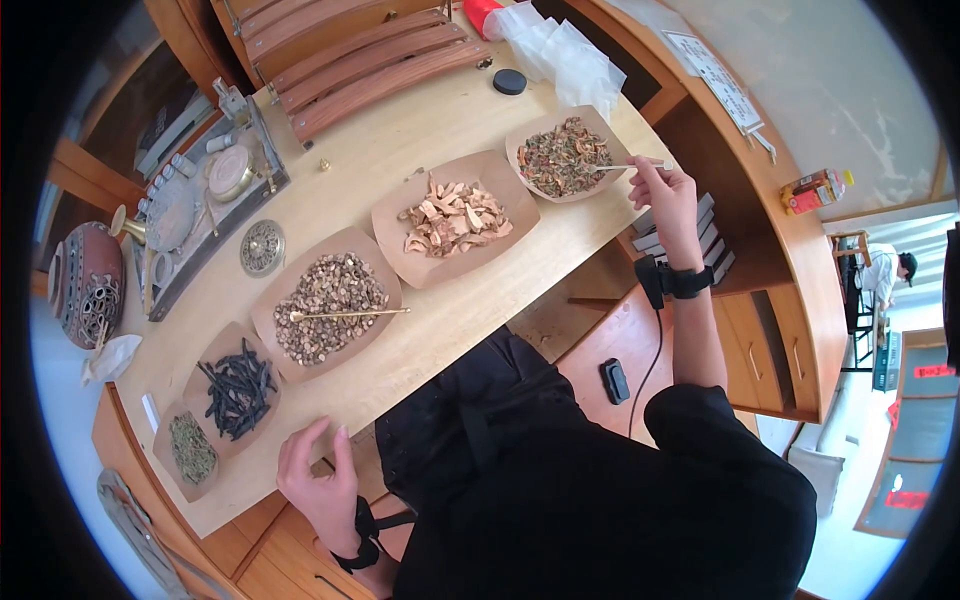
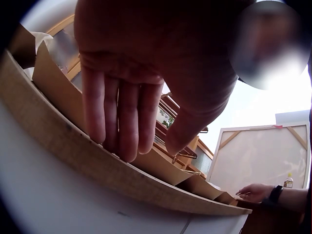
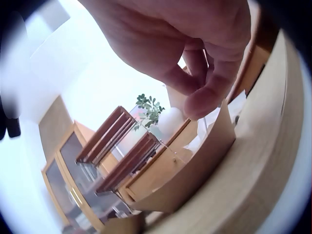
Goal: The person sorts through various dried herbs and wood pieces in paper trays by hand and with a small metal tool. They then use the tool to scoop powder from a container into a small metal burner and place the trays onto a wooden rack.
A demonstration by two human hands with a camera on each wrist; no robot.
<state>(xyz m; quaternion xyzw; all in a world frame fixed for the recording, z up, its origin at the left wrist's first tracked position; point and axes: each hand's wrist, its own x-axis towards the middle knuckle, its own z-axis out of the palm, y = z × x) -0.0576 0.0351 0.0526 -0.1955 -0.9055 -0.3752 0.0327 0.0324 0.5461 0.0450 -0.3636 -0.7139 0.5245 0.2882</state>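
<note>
My right hand (image 1: 664, 205) pinches a thin light stick (image 1: 625, 167), its far end over the paper tray (image 1: 592, 120) of mixed dried herbs (image 1: 562, 158). In the right wrist view the right hand (image 3: 195, 63) is above that tray's side (image 3: 195, 173), fingertips together. My left hand (image 1: 322, 487) is at the table's front edge, fingers loosely bent, holding nothing; it also shows in the left wrist view (image 2: 129, 97). Between the hands stand a tray of pale slices (image 1: 455, 220) and one of small brown pieces (image 1: 335, 300) with a brass-coloured stick (image 1: 355, 314) across it.
Trays of dark strips (image 1: 238, 390) and green herbs (image 1: 192, 450) stand at the left end. Behind are a wooden slatted rack (image 1: 370, 60), a black lid (image 1: 509, 81), plastic bags (image 1: 565, 55), a round metal piece (image 1: 262, 248) and a tray of small items (image 1: 215, 190).
</note>
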